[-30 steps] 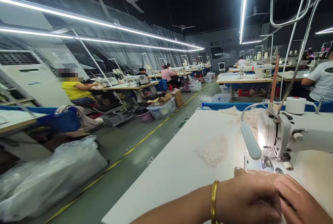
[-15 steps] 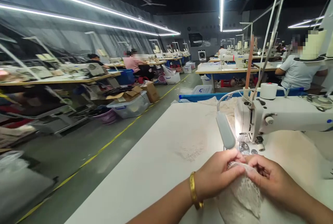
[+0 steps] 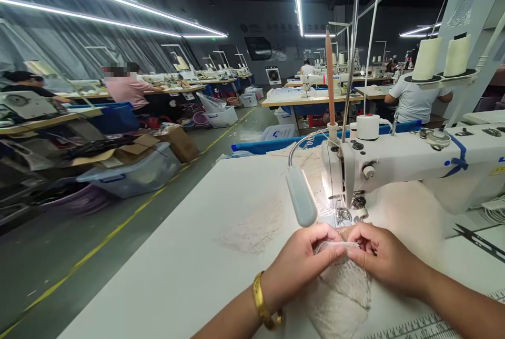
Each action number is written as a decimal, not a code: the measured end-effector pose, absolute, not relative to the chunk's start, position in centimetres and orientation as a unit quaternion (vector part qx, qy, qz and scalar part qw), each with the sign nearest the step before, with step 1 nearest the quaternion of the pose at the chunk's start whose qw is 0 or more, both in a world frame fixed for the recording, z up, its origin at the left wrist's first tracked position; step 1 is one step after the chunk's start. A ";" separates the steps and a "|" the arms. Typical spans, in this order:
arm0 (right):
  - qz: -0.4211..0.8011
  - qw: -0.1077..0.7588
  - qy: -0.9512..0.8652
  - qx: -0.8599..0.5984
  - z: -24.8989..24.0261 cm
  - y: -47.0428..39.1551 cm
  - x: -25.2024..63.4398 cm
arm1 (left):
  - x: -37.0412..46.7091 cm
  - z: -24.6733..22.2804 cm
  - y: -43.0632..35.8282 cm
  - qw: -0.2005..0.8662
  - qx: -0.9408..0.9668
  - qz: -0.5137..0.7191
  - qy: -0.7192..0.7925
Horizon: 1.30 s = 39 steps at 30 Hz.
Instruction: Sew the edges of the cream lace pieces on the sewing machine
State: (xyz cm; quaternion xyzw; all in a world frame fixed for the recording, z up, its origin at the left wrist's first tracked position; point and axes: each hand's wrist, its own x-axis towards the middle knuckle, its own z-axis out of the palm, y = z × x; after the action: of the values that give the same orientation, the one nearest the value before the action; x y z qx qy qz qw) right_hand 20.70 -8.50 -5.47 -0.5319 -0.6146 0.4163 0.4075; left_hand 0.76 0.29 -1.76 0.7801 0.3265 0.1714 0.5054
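My left hand (image 3: 305, 257), with a gold bangle at its wrist, pinches the edge of a piece of cream lace fabric (image 3: 341, 297). The thumb and fingers of my right hand (image 3: 382, 257) are closed on the same edge, close beside the left. Below both hands the lace hangs down over the white table (image 3: 169, 260). Just beyond my fingertips are the presser foot and needle area of a white sewing machine (image 3: 398, 163), lit by a grey lamp (image 3: 302, 197). Another cream lace piece (image 3: 252, 226) lies flat to the left.
Thread snips (image 3: 481, 243) and a clear ruler (image 3: 426, 326) lie at the right. Cream thread cones (image 3: 426, 60) stand above the machine. A blue-edged bin (image 3: 256, 147) adjoins the table's far side. Across the aisle sit plastic tubs (image 3: 134, 171); co-workers (image 3: 124, 89) sit at other machines.
The view has swung to the right, bringing the snips and ruler into sight. Both hands stay closed on the lace edge, which now looks stretched flatter between them.
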 end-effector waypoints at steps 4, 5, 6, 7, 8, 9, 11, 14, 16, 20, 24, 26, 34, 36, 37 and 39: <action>0.424 0.414 -0.606 -0.530 -5.3 -8.5 20.7 | 0.9 -1.8 0.2 0.497 0.780 0.174 0.338; 0.428 0.418 -0.601 -0.531 -5.2 -8.6 20.7 | 0.9 -1.8 0.2 0.496 0.780 0.173 0.340; 0.431 0.422 -0.594 -0.532 -5.2 -8.6 20.7 | 0.9 -1.8 0.2 0.499 0.778 0.172 0.341; 0.433 0.426 -0.589 -0.533 -5.1 -8.6 20.6 | 0.9 -1.7 0.2 0.502 0.775 0.172 0.342; 0.434 0.430 -0.585 -0.534 -5.0 -8.6 20.6 | 0.9 -1.7 0.2 0.506 0.773 0.172 0.343; 0.436 0.433 -0.581 -0.533 -5.0 -8.6 20.6 | 0.9 -1.6 0.2 0.509 0.771 0.172 0.343; 0.438 0.440 -0.577 -0.530 -4.9 -8.7 20.6 | 0.8 -1.5 0.2 0.512 0.769 0.172 0.344; 0.441 0.452 -0.570 -0.525 -5.0 -8.6 20.7 | 0.7 -1.4 0.2 0.517 0.766 0.173 0.340; 0.445 0.457 -0.566 -0.523 -5.2 -8.4 20.8 | 0.8 -1.4 0.3 0.523 0.764 0.175 0.336; 0.450 0.462 -0.563 -0.517 -5.8 -8.3 21.1 | 0.9 -1.2 0.2 0.525 0.763 0.184 0.329; 0.449 0.446 -0.565 -0.529 -4.5 -9.9 20.4 | -0.5 0.7 -1.4 0.515 0.775 0.182 0.317; 0.473 0.431 -0.571 -0.515 -3.0 -11.4 19.4 | -2.0 2.7 -2.5 0.506 0.790 0.158 0.309; 0.364 0.390 -0.624 -0.571 -2.3 -11.6 15.9 | -1.8 5.6 0.1 0.350 0.885 0.051 0.303; 0.239 0.362 -0.651 -0.623 -4.2 -10.3 16.0 | 0.3 3.2 2.0 0.313 0.896 0.043 0.313; 0.187 0.347 -0.665 -0.634 -5.1 -9.8 16.2 | 1.3 2.0 2.8 0.308 0.895 0.029 0.321; 0.131 0.327 -0.683 -0.640 -6.3 -9.2 16.9 | 2.8 -0.2 4.0 0.309 0.893 0.018 0.327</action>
State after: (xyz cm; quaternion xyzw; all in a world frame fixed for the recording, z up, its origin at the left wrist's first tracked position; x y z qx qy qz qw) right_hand 16.90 -9.17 -6.31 -0.6398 -0.6831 0.1306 0.3270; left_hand 2.85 4.01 -0.22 0.8929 0.3269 0.0184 0.3090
